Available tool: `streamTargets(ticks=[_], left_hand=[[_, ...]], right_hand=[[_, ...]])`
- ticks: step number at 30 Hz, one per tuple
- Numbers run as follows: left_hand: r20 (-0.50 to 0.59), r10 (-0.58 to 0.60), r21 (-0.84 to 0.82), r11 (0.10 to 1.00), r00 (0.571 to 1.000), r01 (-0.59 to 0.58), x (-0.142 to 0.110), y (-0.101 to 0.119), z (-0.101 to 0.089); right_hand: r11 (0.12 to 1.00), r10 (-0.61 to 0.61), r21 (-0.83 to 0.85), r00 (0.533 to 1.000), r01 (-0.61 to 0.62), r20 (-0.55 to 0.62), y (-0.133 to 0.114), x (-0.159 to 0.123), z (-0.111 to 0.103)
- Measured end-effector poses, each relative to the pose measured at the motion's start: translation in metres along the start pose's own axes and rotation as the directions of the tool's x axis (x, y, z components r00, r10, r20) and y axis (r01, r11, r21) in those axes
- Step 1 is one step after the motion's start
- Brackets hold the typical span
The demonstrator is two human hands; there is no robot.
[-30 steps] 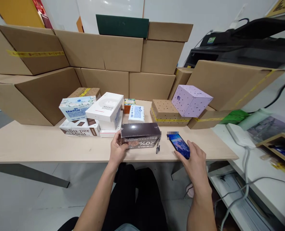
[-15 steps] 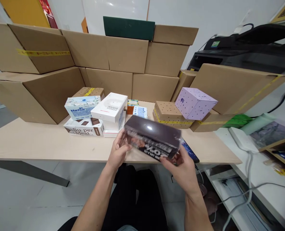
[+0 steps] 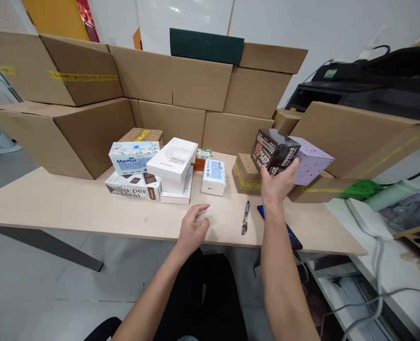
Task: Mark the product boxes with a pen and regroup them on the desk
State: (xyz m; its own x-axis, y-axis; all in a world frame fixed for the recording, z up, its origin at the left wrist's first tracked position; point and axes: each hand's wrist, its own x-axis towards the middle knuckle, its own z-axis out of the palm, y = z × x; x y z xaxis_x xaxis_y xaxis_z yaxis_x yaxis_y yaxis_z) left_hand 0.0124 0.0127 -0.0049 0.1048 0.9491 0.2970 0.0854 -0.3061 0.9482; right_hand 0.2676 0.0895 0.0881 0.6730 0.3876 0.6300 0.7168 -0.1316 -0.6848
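My right hand is raised over the right side of the table and grips a dark brown box printed "20%", end-on toward me. The box is in the air in front of a lilac cube box and above a brown perforated box. My left hand rests flat on the table near the front edge, fingers spread, holding nothing. A pen lies just right of it, and a phone shows partly behind my right forearm.
A stack of white boxes stands at mid-table: a Manhua box, a Super Meal box, a power bank box and a small white pack. Large cardboard boxes wall the back. A black printer is at right.
My right hand has taken the dark box alone and lifted it up and right toward the lilac box. My left hand let go and dropped flat onto the table.
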Motion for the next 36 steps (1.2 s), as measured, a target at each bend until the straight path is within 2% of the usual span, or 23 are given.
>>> streamTargets(ticks=[4,7,10,13,16,19,22,25,27,29,30,31,33,35,36], left_hand=[[0.033,0.097,0.190,0.977,0.995,-0.102,0.012,0.010,0.003],[0.039,0.142,0.383,0.912,0.989,-0.146,0.031,0.021,0.011],[0.051,0.138,0.579,0.803,0.989,-0.142,0.057,0.035,0.025],[0.041,0.115,0.694,0.711,0.992,-0.111,0.085,0.047,0.043],[0.031,0.052,0.736,0.674,0.998,-0.058,0.108,0.050,0.057],[0.060,0.001,0.743,0.667,0.998,-0.045,0.114,0.047,0.060],[0.091,0.013,0.747,0.660,0.996,-0.077,0.092,0.046,0.045],[0.200,0.078,0.706,0.680,0.977,-0.199,0.051,0.047,0.016],[0.261,0.111,0.645,0.719,0.959,-0.259,0.021,0.048,-0.007],[0.309,0.132,0.593,0.748,0.942,-0.299,-0.005,0.047,-0.026],[0.289,0.132,0.592,0.754,0.948,-0.285,-0.015,0.046,-0.033],[0.245,0.130,0.596,0.762,0.961,-0.255,-0.023,0.044,-0.039],[0.090,0.098,0.580,0.804,0.991,-0.132,-0.034,0.039,-0.047],[-0.059,0.010,0.515,0.857,0.998,0.021,-0.039,0.035,-0.050],[-0.094,-0.041,0.488,0.869,0.995,0.082,-0.039,0.035,-0.050]], right_hand=[[1.000,0.013,0.024,1.000,-0.013,-0.014,0.006,-0.009,0.011],[0.984,-0.042,0.173,0.999,0.045,-0.019,0.009,-0.018,0.008],[0.939,-0.118,0.321,0.993,0.120,-0.025,0.007,-0.036,-0.006],[0.927,-0.154,0.348,0.988,0.142,0.008,0.005,-0.065,-0.027],[0.935,-0.150,0.332,0.987,0.122,0.061,0.011,-0.099,-0.045],[0.938,-0.130,0.334,0.989,0.098,0.076,0.027,-0.126,-0.053],[0.913,-0.004,0.405,0.990,-0.054,0.141,0.046,-0.139,-0.052],[0.802,0.195,0.521,0.952,-0.293,0.236,0.057,-0.143,-0.049],[0.743,0.246,0.566,0.933,-0.356,0.263,0.059,-0.143,-0.048],[0.754,0.224,0.570,0.943,-0.327,0.244,0.057,-0.144,-0.049],[0.776,0.197,0.556,0.952,-0.297,0.233,0.056,-0.145,-0.049],[0.805,0.159,0.533,0.960,-0.260,0.229,0.054,-0.145,-0.051],[0.872,0.050,0.461,0.968,-0.163,0.247,0.048,-0.144,-0.055],[0.919,-0.076,0.391,0.954,-0.046,0.290,0.039,-0.141,-0.060],[0.930,-0.131,0.368,0.939,0.006,0.318,0.033,-0.139,-0.062]])
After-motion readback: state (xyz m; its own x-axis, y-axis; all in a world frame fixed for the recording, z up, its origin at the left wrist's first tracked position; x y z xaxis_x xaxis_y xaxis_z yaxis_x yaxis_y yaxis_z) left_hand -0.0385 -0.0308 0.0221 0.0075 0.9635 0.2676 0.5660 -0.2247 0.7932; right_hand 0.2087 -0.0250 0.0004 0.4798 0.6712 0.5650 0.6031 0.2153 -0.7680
